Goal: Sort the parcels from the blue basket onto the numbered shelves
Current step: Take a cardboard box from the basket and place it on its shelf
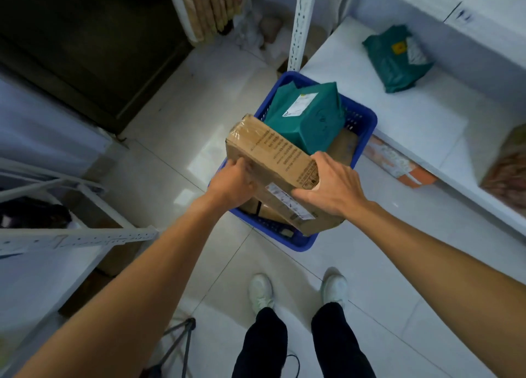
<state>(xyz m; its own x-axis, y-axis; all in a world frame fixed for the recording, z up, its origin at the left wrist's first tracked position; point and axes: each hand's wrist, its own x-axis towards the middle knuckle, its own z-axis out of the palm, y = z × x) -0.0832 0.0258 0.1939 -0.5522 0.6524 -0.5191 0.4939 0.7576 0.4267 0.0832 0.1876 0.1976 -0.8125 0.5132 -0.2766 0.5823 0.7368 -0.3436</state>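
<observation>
A blue basket (pixel 367 121) stands on the tiled floor ahead of my feet. A long brown cardboard box (pixel 273 155) lies tilted across its near side. My left hand (pixel 232 182) grips the box's left edge, and my right hand (pixel 331 182) holds its right end, thumb on the labelled face. Behind the box a green plastic mailer (pixel 307 115) sits on top of the basket's load. More brown cardboard parcels (pixel 343 147) show underneath.
A white shelf (pixel 398 115) runs along the right, holding a green mailer (pixel 397 59) and a brown parcel (pixel 509 170) at the edge. An orange-white packet (pixel 398 164) lies below it. A white perforated upright (pixel 300 22) rises behind the basket. Another shelf frame (pixel 85 239) stands left.
</observation>
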